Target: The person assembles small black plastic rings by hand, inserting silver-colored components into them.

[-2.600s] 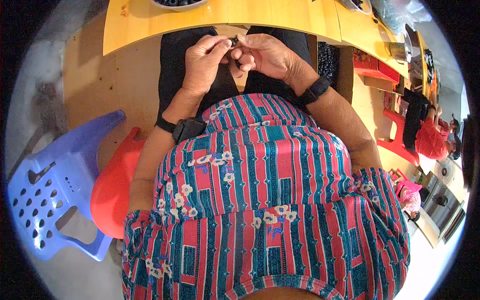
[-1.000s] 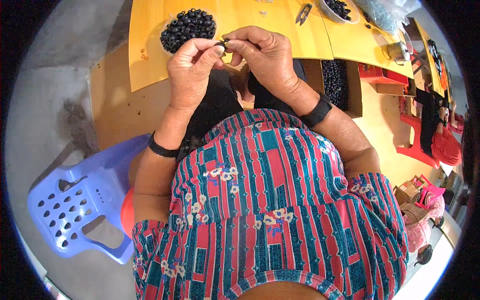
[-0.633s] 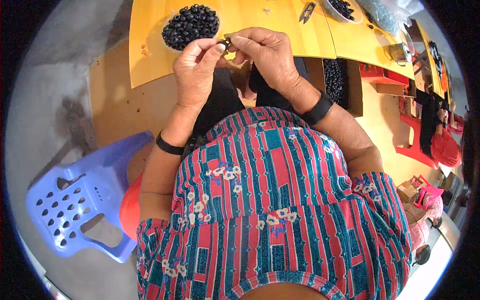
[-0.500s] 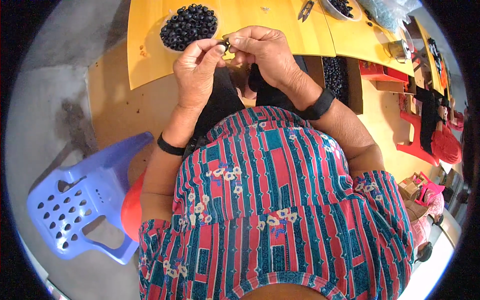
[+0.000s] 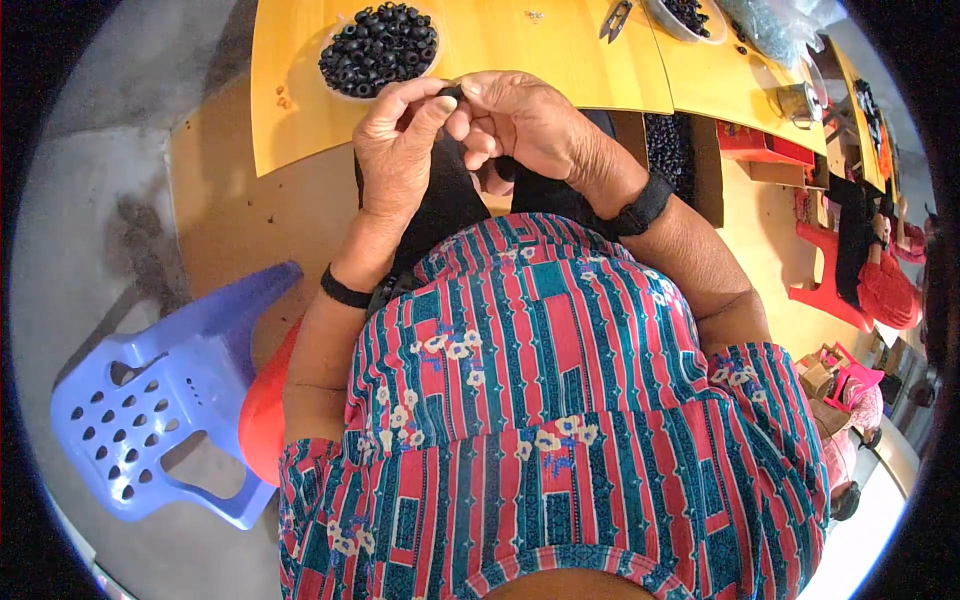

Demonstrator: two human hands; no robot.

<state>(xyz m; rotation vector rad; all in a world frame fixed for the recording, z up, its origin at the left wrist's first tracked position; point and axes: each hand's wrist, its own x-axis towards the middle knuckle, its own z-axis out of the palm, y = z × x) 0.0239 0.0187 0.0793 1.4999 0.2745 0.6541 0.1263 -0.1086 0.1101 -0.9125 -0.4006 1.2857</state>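
In front of the yellow table's near edge, my left hand (image 5: 400, 150) pinches a small black ring-like part (image 5: 452, 93) between thumb and forefinger. My right hand (image 5: 535, 125) meets it from the other side, thumb and forefinger tips against the part and the other fingers curled below. The fingers cover much of the part, so its exact kind does not show. Just beyond my left hand stands a clear round tub (image 5: 437, 62) heaped with black hollow parts (image 5: 375, 45) of similar look.
Thread snips (image 5: 616, 20) lie on the yellow table (image 5: 530, 60). Farther right are another tub (image 5: 690, 36), a plastic bag (image 5: 775, 40) and a metal cup (image 5: 799, 103). Below stands a box of dark pieces (image 5: 668, 150). A blue plastic chair (image 5: 150, 420) stands left; a person (image 5: 888, 290) sits far right.
Both hands have come slightly nearer to me. The right hand has turned, its lower fingers more opened out, and the black part is now more covered by the fingertips.
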